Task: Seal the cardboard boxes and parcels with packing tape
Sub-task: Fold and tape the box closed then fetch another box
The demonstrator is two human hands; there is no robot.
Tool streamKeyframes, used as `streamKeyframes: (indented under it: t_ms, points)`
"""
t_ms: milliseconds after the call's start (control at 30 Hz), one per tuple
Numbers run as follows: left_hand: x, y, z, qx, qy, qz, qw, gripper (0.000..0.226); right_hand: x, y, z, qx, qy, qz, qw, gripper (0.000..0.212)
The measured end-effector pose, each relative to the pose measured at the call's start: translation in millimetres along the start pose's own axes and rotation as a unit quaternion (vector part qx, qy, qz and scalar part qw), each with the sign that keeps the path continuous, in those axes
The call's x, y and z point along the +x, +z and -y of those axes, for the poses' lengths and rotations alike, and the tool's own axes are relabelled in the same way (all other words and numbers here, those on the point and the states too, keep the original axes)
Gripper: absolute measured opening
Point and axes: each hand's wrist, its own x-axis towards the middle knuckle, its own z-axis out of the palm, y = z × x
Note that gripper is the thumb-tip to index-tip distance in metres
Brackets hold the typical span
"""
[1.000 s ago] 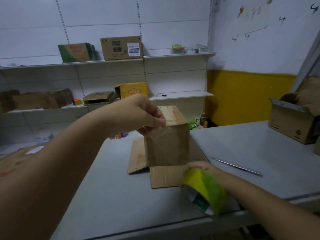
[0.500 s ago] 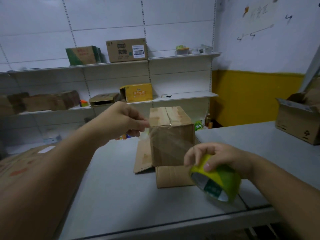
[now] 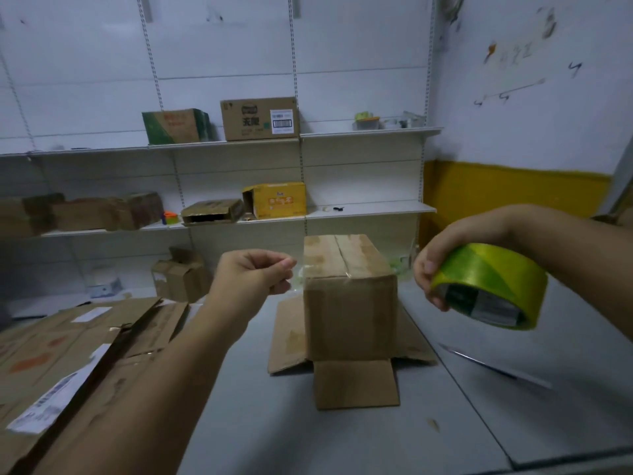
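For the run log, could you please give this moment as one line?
left hand: pinches tape end beside box | right hand: grips roll, raised | box: upright on table

A person's left hand [image 3: 255, 274] and right hand [image 3: 435, 269] were bare, with short fingernails [image 3: 285, 264]. The left forearm [image 3: 164, 371] and right forearm [image 3: 565, 241] were bare too, uncovered up to the edges of the view

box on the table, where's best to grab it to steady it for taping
Probably its upper side walls, from above, with the grip spanning the closed top: the box stands upright with flat sides, and the flaps splayed at its base look floppy. The left hand pinches the tape end; the right hand holds the roll.
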Motion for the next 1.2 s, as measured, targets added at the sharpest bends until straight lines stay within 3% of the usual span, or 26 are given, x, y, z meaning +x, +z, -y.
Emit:
streamKeyframes:
  t_ms: [133, 233, 533, 600, 733, 867, 1033, 1100, 1200]
  points:
    - [10, 1, 15, -0.004, -0.004, -0.025, 1.0, 0.01, 10, -18, -4, 0.004, 0.053, 0.018, 0.998, 0.052]
    - [17, 2, 27, 0.002, 0.0, -0.008, 1.0, 0.011, 15, -26, -5, 0.003, 0.078, -0.031, 0.996, 0.061]
    - [31, 13, 65, -0.062, 0.006, -0.002, 0.998, 0.017, 55, -32, -33, 0.053, 0.033, -0.059, 0.996, 0.06]
    - [31, 17, 72, -0.067, 0.011, -0.002, 0.998, 0.017, 67, -29, -40, 0.064, 0.011, -0.08, 0.995, 0.054]
    - [29, 30, 89, -0.086, 0.001, -0.008, 0.996, 0.018, 90, -23, -52, 0.056, -0.028, -0.131, 0.989, 0.07]
    - [31, 38, 95, -0.108, -0.012, -0.005, 0.994, 0.019, 99, -22, -57, 0.039, -0.056, -0.166, 0.984, 0.065]
    - [34, 38, 93, -0.096, -0.075, 0.063, 0.991, 0.02, 102, -21, -60, 0.023, -0.065, -0.181, 0.981, 0.065]
    - [29, 43, 90, -0.098, -0.119, 0.107, 0.982, 0.031, 104, -21, -63, 0.026, -0.067, -0.185, 0.98, 0.072]
    - [28, 48, 96, -0.075, -0.126, 0.113, 0.983, 0.045, 106, -19, -63, 0.039, -0.063, -0.192, 0.979, 0.071]
